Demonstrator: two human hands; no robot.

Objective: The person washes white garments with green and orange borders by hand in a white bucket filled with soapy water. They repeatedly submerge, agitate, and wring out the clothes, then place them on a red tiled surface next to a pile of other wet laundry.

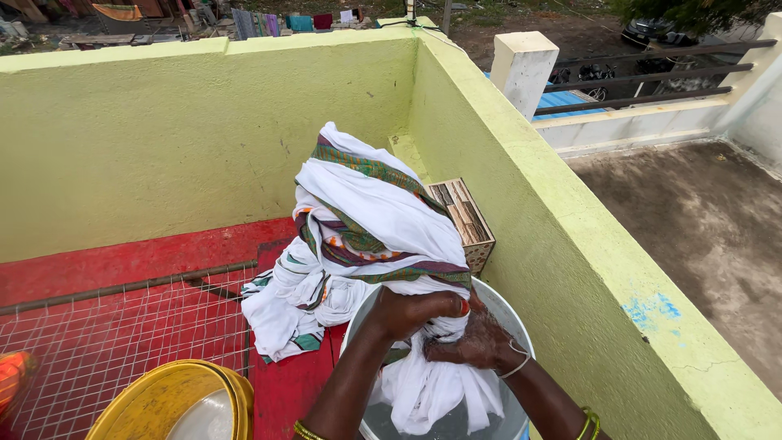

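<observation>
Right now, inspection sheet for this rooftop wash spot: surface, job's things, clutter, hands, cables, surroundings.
Surface: red floor, wire mesh laid on it.
Job's things: white cloth with green and orange border, twisted, hanging into a pale bucket.
Clutter: yellow basin; patterned box by the wall.
Hands: left hand and right hand both grip the cloth over the bucket.
Cables: thin wire at wall top.
Surroundings: green parapet wall, lower concrete roof, railing.

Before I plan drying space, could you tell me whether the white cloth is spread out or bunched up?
Bunched up: the white cloth is twisted in folds, gripped by the left hand and right hand above the bucket.
</observation>
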